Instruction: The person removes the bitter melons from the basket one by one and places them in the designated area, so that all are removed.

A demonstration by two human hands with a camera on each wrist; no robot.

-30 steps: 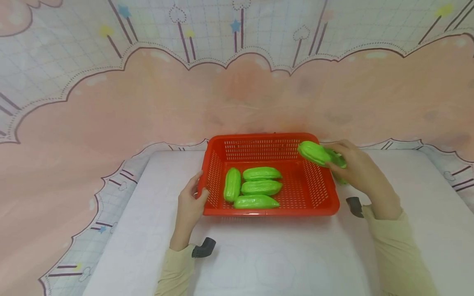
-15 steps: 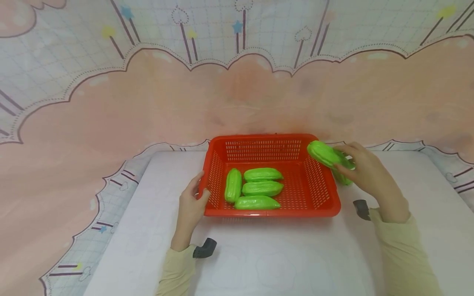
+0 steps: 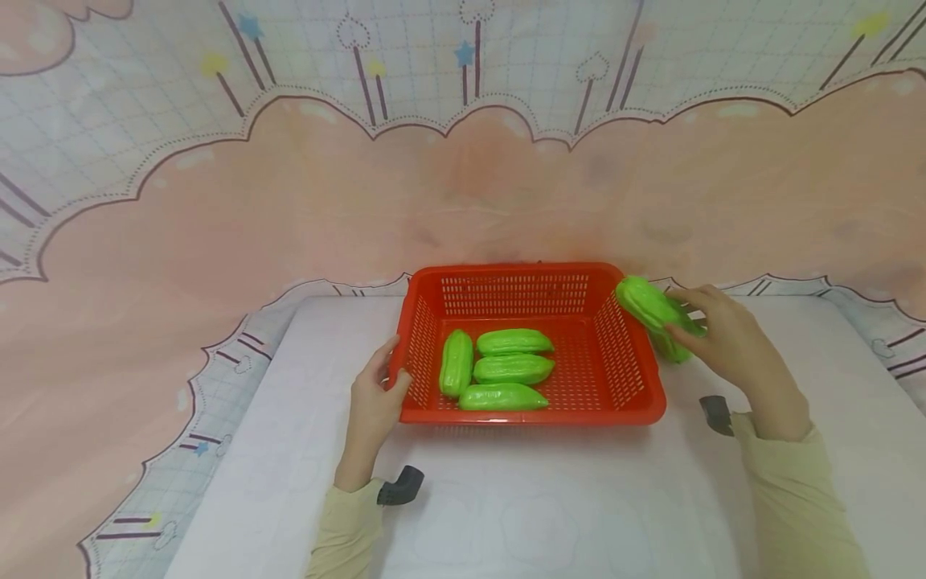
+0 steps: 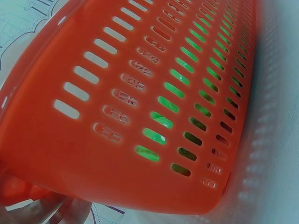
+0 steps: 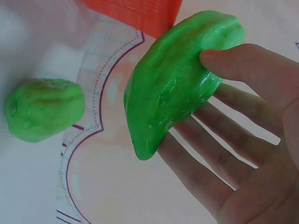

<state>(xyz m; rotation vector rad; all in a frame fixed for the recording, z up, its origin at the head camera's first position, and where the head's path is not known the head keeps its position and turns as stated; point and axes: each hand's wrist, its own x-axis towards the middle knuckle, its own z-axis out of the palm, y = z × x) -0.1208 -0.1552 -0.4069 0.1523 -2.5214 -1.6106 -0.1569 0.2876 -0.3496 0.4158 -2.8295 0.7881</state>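
My right hand (image 3: 723, 334) pinches a green, ridged bitter melon (image 3: 644, 301) between thumb and fingers, above the basket's right rim. In the right wrist view the held bitter melon (image 5: 173, 84) tapers to a blunt tip, with the thumb on one side. Partly hidden beneath it, another bitter melon (image 3: 674, 350) lies on the table just right of the basket. The red plastic basket (image 3: 531, 416) has slotted walls. Several bitter melons (image 3: 514, 369) lie inside, toward its left. My left hand (image 3: 376, 398) grips the basket's left rim, thumb over the edge.
A white tabletop (image 3: 542, 498) spreads under the basket. Behind it hangs a patterned cloth (image 3: 463, 201) in peach and white. Dark curved pieces stick out at both sleeve cuffs (image 3: 347, 519).
My right hand has moved rightward with the bitter melon, from over the basket's interior to its right rim. The left hand keeps its grip, and the basket stays put.
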